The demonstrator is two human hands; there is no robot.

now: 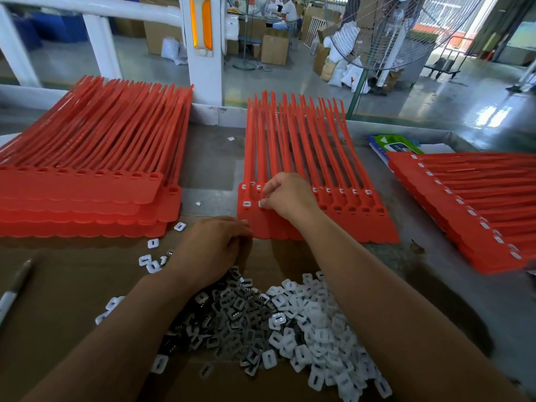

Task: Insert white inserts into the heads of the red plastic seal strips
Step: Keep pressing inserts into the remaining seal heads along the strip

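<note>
Cardboard-topped bench (72, 300), heap of white inserts (313, 320) near me. Right hand (290, 198) reaches to the middle red seal strips (304, 158), fingertips pinching an insert (262, 203) at a head. Left hand (214, 248) curled by their near edge, can't tell if it holds anything.

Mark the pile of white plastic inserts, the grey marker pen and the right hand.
pile of white plastic inserts (313, 322): head view, middle of the heap.
grey marker pen (16, 282): head view, middle of its barrel.
right hand (287, 195): head view, back of the hand, pinching a single white insert (262, 203).
</note>
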